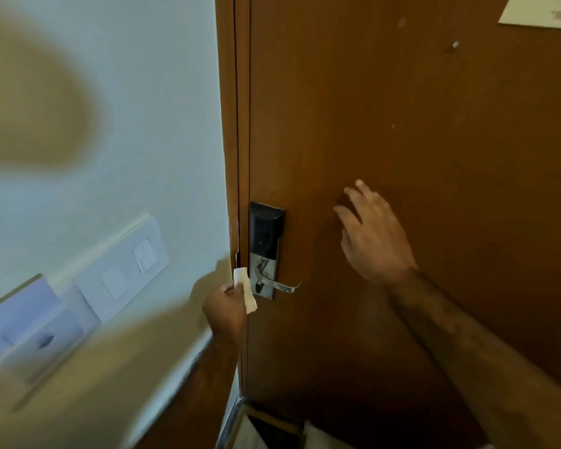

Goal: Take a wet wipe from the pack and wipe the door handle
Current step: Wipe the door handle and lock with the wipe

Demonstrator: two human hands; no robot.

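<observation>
Left hand pinches a folded wet wipe just beside the lock plate, close to the door handle — so fetching looks done, wiping not yet. Right hand rests spread and empty against the door.

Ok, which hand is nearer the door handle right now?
Left. The left hand, holding the wet wipe, is just beside the door handle, on its left. The right hand is spread open by the door, up and to the right.
</observation>
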